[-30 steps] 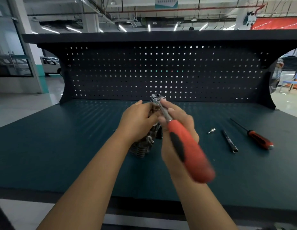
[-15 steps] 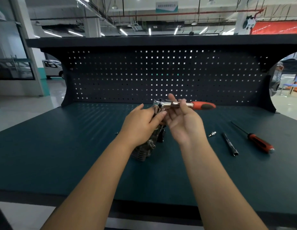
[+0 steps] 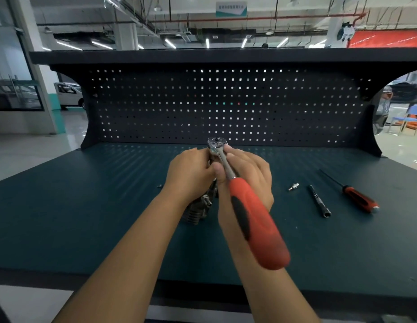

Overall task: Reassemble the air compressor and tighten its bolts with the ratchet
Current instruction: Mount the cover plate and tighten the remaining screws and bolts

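Topping the air compressor (image 3: 195, 212), head of ratchet (image 3: 245, 201) just beyond right hand (image 3: 249, 180) grip

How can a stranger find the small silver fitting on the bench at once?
Look at the dark green bench, to the right of the right hand. Three loose things lie there; the fitting is nearest the hand, short and silver, unlike the long black bar and the red-handled screwdriver.

The air compressor (image 3: 196, 212), a small grey metal body with cooling fins, stands on the desk (image 3: 86, 217), its upper part covered by the left hand (image 3: 191, 173). The ratchet (image 3: 254, 224) sets its chrome head on top of it. Its blurred red-and-black handle slants toward the viewer, and the right hand (image 3: 251, 176) holds the shaft.
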`<state>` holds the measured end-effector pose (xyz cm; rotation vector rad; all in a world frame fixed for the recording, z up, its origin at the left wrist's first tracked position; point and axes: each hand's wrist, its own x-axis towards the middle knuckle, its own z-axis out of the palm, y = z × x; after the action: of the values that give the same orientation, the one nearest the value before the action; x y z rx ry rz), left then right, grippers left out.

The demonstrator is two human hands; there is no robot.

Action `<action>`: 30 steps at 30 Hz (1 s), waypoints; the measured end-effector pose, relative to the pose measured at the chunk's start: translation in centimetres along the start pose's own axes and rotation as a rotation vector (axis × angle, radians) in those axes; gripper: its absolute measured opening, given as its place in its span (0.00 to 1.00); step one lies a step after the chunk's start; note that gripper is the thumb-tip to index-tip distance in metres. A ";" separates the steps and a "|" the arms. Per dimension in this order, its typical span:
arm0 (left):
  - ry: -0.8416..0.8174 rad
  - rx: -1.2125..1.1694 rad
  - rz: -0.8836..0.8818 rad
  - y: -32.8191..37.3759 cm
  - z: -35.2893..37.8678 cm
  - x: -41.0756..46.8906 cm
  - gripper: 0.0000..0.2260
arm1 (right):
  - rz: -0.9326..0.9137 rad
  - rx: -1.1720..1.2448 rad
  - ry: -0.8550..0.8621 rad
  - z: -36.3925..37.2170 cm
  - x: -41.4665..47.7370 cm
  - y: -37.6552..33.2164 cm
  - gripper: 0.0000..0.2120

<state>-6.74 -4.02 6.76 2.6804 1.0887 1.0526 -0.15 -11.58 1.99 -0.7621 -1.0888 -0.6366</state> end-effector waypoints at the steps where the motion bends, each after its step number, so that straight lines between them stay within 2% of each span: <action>1: -0.003 0.005 -0.005 0.0 0.0 0.0 0.13 | -0.060 -0.057 -0.003 0.1 0.0 0.1 0.06; 2: -0.001 0.009 -0.009 -0.1 0.1 0.0 0.14 | -0.059 -0.084 -0.003 0.2 0.1 0.1 0.07; 3: 0.001 0.016 -0.010 -0.1 0.1 0.1 0.13 | 0.019 -0.063 0.002 0.1 0.1 0.1 0.06; 5: 0.008 0.015 -0.006 -0.2 0.1 0.1 0.13 | 0.418 0.199 -0.004 0.3 0.6 -0.8 0.10; 6: 0.014 -0.035 0.000 -0.4 0.1 0.1 0.14 | 0.557 0.341 0.006 0.3 0.8 -1.1 0.10; 8: 0.013 -0.175 0.015 -0.6 0.0 -0.2 0.17 | 0.627 0.437 0.106 0.3 1.5 -1.0 0.08; 10: -0.015 -0.179 0.049 -0.5 -0.1 -0.4 0.17 | 0.869 0.591 0.215 0.3 2.8 0.1 0.04; 13: -0.018 -0.064 0.093 -0.3 0.2 -0.2 0.18 | 1.268 0.864 0.153 0.6 5.0 2.0 0.09; 15: -0.030 -0.068 0.087 -0.3 0.3 -0.1 0.21 | 1.417 1.003 0.116 0.5 6.1 2.6 0.09; 16: -0.036 -0.074 0.084 -0.3 0.3 -0.2 0.23 | 1.443 1.059 0.153 0.3 6.5 2.9 0.09; 19: -0.030 -0.084 0.087 -0.4 0.2 -0.1 0.23 | 1.357 1.233 0.344 -0.5 7.0 3.0 0.16; 22: -0.006 -0.108 0.077 -0.9 0.0 0.1 0.23 | 1.214 1.208 0.413 -1.4 5.6 1.7 0.12; 25: 0.000 -0.156 0.073 -0.9 0.0 -0.1 0.26 | 1.038 1.027 0.407 -2.2 3.5 -0.3 0.13; 27: -0.002 -0.187 0.049 -0.9 -0.1 -0.1 0.23 | 0.816 0.897 0.373 -2.5 1.9 -2.0 0.10; 28: 0.007 -0.193 0.045 -0.8 -0.2 -0.3 0.22 | 0.687 0.786 0.324 -2.5 1.3 -3.1 0.10; 30: 0.035 -0.150 0.038 -0.7 0.0 -0.2 0.18 | 0.395 0.523 0.146 -2.0 -0.5 -4.5 0.14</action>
<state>-7.23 -3.58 6.42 2.5838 0.9271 1.1433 -2.68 -15.80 2.00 -0.4449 -0.8812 -0.0583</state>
